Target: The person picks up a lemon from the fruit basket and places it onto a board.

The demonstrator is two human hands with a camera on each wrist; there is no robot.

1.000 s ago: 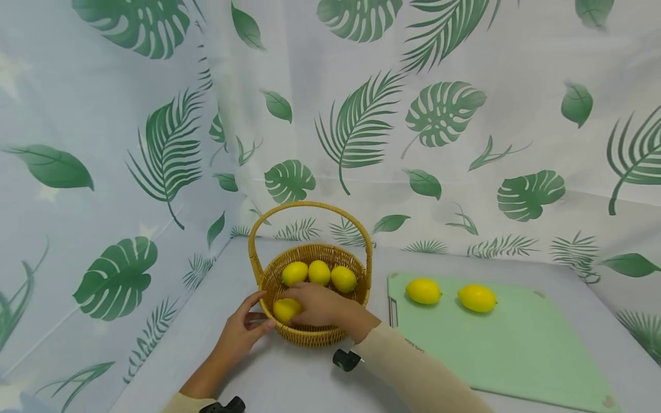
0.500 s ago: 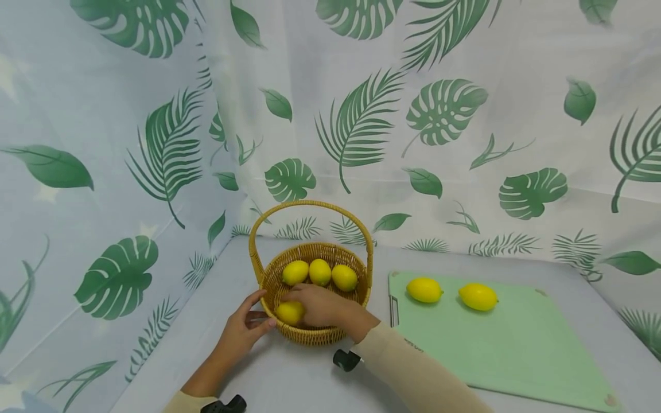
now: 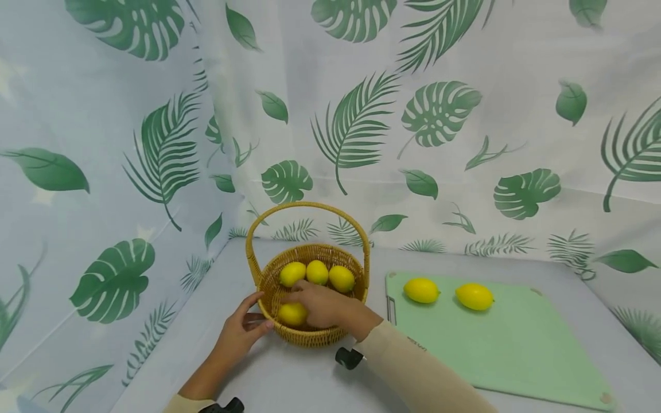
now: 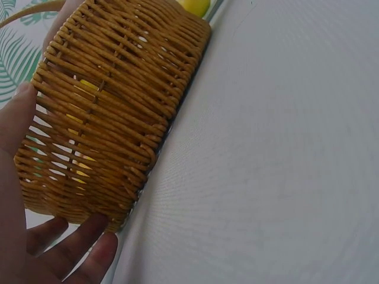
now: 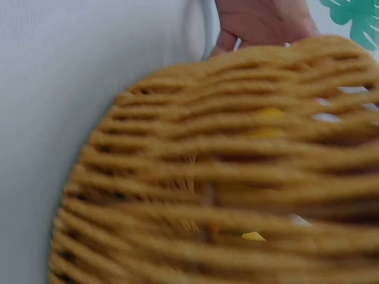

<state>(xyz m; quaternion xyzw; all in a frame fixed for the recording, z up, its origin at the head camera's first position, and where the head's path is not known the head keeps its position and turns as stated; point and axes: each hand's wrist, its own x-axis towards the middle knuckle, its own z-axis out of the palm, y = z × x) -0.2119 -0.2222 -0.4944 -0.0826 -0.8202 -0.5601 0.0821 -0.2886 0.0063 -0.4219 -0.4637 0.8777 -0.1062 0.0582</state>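
Observation:
A woven basket [image 3: 310, 339] with a tall arched handle stands on the table. My right hand [image 3: 330, 307] reaches inside it and grips a yellow lemon [image 3: 292, 314] near the front left wall; some fingertips are hidden. Behind that hand, three more lemons [image 3: 317, 272] lie in a row along the far inner wall. My left hand [image 3: 240, 330] rests against the basket's left outer side, thumb and fingers spread along the wicker. The left wrist view has the left fingers [image 4: 74, 245] touching the wicker wall [image 4: 112, 112]. In the right wrist view the wicker [image 5: 195, 154] hides the right hand's grip.
A light green cutting board [image 3: 501, 350] lies right of the basket. Two lemons, one on the left [image 3: 421, 291] and one on the right [image 3: 474, 296], sit near its far edge. A leaf-patterned curtain [image 3: 361, 201] bounds the table at the back and left.
Inside the basket, the lemon at my right hand has shifted slightly to the right, with the hand staying on it. My left hand has kept its place on the basket.

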